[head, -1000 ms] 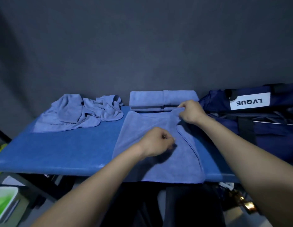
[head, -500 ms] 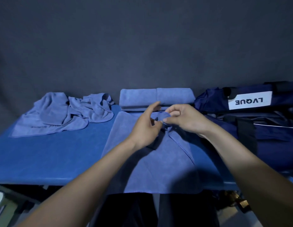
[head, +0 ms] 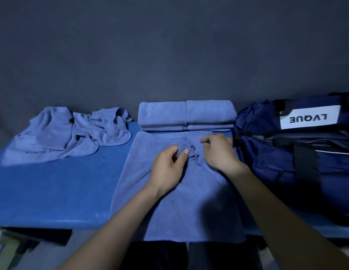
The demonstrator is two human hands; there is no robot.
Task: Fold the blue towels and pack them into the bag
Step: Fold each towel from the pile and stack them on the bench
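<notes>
A blue towel (head: 175, 207) lies spread on the blue table (head: 52, 191), its near edge hanging over the front. My left hand (head: 167, 168) pinches a small loop or corner of that towel between thumb and fingers near the towel's middle top. Just to the right, my right hand (head: 220, 151) rests on the towel with curled fingers, gripping a fold of cloth. Behind them are two stacks of folded blue towels (head: 186, 115). A crumpled heap of blue towels (head: 72, 133) lies at the back left. The navy bag (head: 294, 152) marked LVQUE sits at the right.
A dark grey wall runs right behind the table. The bag's black strap (head: 304, 166) hangs across its side. Below the table's front left corner is a greenish object (head: 2, 248). Bare table surface stretches between the heap and the spread towel.
Both hands came together over the towel's upper middle, then parted slightly; the left now pinches a small loop of cloth and the right has shifted a little right.
</notes>
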